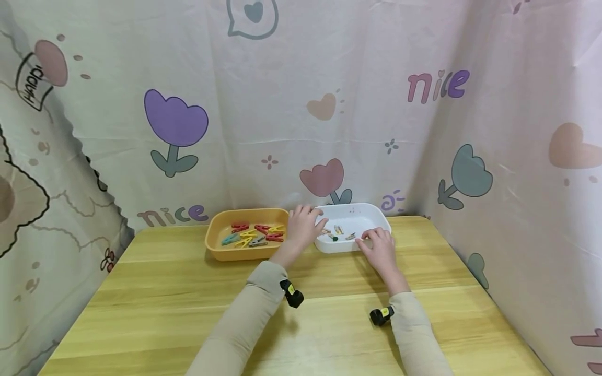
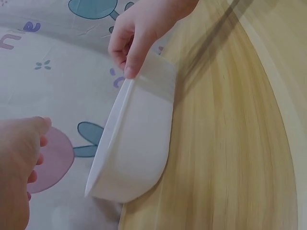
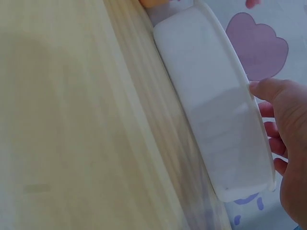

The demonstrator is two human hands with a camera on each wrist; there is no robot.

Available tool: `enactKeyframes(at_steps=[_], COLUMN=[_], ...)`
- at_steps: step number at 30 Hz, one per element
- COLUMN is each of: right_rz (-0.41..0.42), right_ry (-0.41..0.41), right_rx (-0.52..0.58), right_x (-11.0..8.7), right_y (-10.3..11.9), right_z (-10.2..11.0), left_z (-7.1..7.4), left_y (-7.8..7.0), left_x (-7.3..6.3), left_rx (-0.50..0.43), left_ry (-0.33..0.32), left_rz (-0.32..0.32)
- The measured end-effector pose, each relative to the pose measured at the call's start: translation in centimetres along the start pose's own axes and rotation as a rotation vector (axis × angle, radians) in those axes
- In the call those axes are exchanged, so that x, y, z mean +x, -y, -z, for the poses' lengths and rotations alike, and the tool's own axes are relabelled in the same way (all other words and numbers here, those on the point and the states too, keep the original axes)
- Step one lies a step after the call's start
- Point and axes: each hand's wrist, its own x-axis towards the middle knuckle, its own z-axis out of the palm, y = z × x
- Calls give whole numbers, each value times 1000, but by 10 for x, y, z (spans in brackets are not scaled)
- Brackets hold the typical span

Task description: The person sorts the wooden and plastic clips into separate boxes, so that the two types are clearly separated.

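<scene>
A white plastic tray stands at the table's back edge, with several small clip-like pieces lying inside. My right hand holds its front rim near the right corner. The thumb lies at the rim in the right wrist view, and the other fingers reach over to the inner side. My left hand hovers between this tray and an orange-yellow tray, its fingers loosely spread and nothing in them. In the left wrist view, a gap shows between that hand and the white tray.
Several coloured plastic clothespins, red, yellow, teal and grey, lie in the orange-yellow tray. A patterned curtain hangs right behind the wooden table. Each sleeve carries a small black wrist camera.
</scene>
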Motion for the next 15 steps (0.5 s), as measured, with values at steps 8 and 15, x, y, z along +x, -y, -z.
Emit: enactKeyframes(at_steps=[8,15], right_rz=[1,24], right_ry=[15,28], right_rx=[-27,-32], right_x=[-2,0], right_y=[2,5], right_z=[0,3], left_z=[16,31], left_y=[25,51], left_x=[-16,-28], left_rx=[-2,-27], left_ry=[-41,-75], left_rz=[13,36])
